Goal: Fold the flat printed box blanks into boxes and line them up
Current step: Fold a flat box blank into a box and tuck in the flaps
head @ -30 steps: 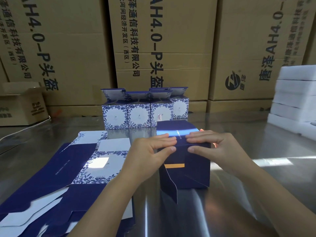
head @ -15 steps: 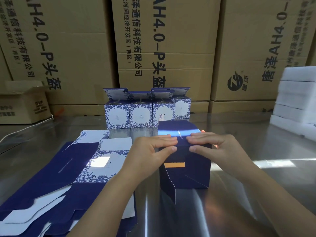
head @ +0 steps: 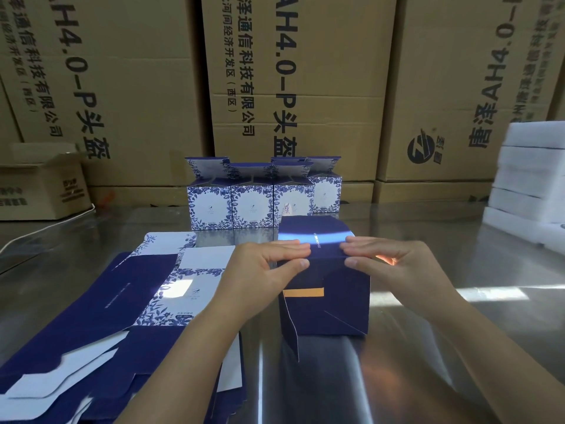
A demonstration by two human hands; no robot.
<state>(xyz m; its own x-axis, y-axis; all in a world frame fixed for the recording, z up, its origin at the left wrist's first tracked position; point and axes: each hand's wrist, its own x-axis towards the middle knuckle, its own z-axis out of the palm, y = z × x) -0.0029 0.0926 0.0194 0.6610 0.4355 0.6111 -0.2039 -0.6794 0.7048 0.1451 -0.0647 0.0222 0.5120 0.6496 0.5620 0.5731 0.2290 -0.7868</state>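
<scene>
Half-folded navy box [head: 339,304]: stood on steel surface [head: 428,377], centre, in front of row of four finished boxes [head: 252,201]. Left grip [head: 263,267] and right grip [head: 394,264] each pinched its top fold, fingers above, thumb below. Flat blanks [head: 101,316] lay stacked at left, near the box.

The scene is softly lit; glare is thrown across the steel table [head: 492,293] (brightest at the right) and onto the dark blue box [head: 330,304]. The cartons [head: 137,87] are bowed at the edges.
</scene>
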